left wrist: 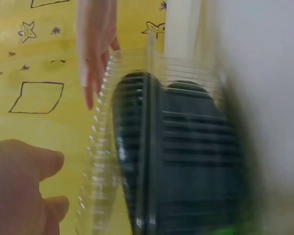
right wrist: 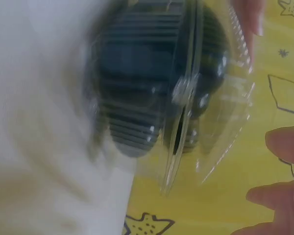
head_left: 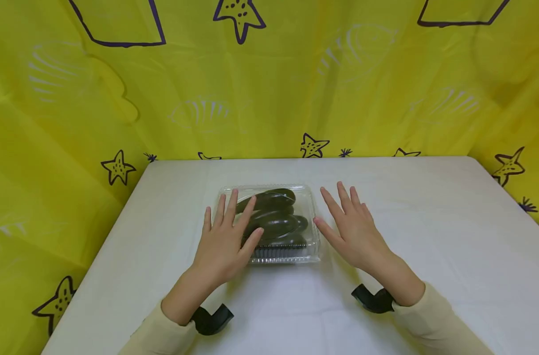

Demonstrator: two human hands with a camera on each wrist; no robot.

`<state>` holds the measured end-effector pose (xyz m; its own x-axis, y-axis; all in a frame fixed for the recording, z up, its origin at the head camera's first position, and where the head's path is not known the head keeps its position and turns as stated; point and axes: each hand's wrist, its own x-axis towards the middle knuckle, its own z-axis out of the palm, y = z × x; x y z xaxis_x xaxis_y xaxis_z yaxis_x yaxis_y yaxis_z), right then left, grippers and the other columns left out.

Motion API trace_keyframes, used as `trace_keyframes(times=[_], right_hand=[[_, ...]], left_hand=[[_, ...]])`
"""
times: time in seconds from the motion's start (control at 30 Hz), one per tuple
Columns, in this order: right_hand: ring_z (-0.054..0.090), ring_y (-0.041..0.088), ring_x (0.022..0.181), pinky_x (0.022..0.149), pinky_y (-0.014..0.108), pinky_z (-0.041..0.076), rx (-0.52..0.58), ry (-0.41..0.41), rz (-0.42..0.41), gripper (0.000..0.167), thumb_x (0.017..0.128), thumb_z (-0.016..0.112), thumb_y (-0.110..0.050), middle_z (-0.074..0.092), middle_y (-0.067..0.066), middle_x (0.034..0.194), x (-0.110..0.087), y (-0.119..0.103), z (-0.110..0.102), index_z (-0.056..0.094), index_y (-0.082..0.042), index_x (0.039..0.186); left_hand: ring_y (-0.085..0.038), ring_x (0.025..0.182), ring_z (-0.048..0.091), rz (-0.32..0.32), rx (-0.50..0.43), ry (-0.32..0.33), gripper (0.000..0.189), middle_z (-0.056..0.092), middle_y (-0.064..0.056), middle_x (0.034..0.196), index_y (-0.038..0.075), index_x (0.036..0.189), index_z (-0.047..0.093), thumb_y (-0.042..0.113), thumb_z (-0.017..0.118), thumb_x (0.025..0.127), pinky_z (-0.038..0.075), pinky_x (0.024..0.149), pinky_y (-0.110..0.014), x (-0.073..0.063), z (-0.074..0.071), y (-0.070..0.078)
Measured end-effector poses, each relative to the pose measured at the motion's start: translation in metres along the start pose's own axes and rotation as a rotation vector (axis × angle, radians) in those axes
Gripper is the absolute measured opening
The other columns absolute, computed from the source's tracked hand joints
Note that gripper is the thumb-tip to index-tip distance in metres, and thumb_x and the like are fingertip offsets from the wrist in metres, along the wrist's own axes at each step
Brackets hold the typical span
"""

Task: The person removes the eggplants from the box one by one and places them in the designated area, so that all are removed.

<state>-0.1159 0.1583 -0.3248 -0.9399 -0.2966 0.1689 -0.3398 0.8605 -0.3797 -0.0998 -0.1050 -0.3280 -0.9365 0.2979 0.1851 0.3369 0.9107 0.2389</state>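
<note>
A clear plastic clamshell box (head_left: 311, 251) lies closed on the white table. Inside it are several dark green, glossy, elongated pieces (head_left: 276, 224) that look like vegetables. My left hand (head_left: 225, 246), fingers spread and straight, overlaps the box's left side in the head view. My right hand (head_left: 353, 234) is just off the box's right edge, its fingers also spread. Neither hand grips anything. Both wrist views show the box's ribbed side and toothed rim up close, somewhat blurred, with the dark green pieces (left wrist: 137, 112) behind the plastic.
The white-covered table (head_left: 429, 212) extends on both sides of the box. Yellow cloth (head_left: 269, 79) with starfish and fish drawings hangs behind it and at both sides. Each wrist wears a black band (head_left: 212, 320) below a cream sleeve (head_left: 160, 330).
</note>
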Motion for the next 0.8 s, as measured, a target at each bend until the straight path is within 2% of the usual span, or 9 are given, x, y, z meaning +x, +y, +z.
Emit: trace_keyframes(times=[0.1,0.27,0.43,0.6,0.8], right_hand=[[0.003,0.042,0.134,0.100,0.062,0.013,0.024,0.018,-0.036,0.063,0.094,0.039,-0.048,0.009,0.020,0.150,-0.003,-0.003,0.002,0.024,-0.015,0.146],[0.003,0.040,0.135,0.101,0.060,0.014,0.024,0.021,-0.079,0.061,0.094,0.041,-0.046,0.011,0.019,0.150,-0.003,-0.007,0.005,0.027,-0.015,0.145],[0.007,0.037,0.135,0.101,0.060,0.016,0.020,0.058,-0.157,0.060,0.093,0.046,-0.043,0.016,0.018,0.149,-0.002,-0.013,0.012,0.032,-0.013,0.143],[0.012,0.037,0.135,0.101,0.059,0.019,-0.011,0.083,-0.239,0.058,0.093,0.048,-0.040,0.022,0.018,0.147,-0.002,-0.021,0.022,0.034,-0.011,0.141],[0.015,0.037,0.134,0.100,0.059,0.019,-0.044,0.099,-0.272,0.056,0.093,0.047,-0.042,0.025,0.018,0.146,-0.001,-0.029,0.027,0.037,-0.012,0.139]], left_hand=[[-0.030,0.137,-0.003,0.009,-0.002,-0.001,0.059,0.003,-0.008,0.152,0.027,0.147,0.015,0.054,0.025,0.095,-0.001,0.105,-0.054,-0.008,0.001,-0.005],[-0.029,0.138,0.000,0.018,-0.013,0.019,0.060,0.006,-0.007,0.152,0.026,0.147,0.016,0.054,0.025,0.095,0.001,0.105,-0.054,-0.017,0.002,-0.011],[-0.031,0.137,0.005,0.070,-0.026,0.062,0.058,0.010,-0.008,0.152,0.023,0.147,0.021,0.049,0.031,0.096,0.008,0.105,-0.056,-0.025,0.007,-0.020],[-0.029,0.137,0.006,0.117,-0.050,0.137,0.056,0.009,-0.005,0.152,0.020,0.146,0.024,0.044,0.035,0.096,0.010,0.104,-0.056,-0.033,0.014,-0.029],[-0.026,0.138,0.007,0.135,-0.090,0.217,0.056,0.009,-0.005,0.152,0.017,0.145,0.028,0.042,0.037,0.096,0.011,0.104,-0.056,-0.036,0.016,-0.032]])
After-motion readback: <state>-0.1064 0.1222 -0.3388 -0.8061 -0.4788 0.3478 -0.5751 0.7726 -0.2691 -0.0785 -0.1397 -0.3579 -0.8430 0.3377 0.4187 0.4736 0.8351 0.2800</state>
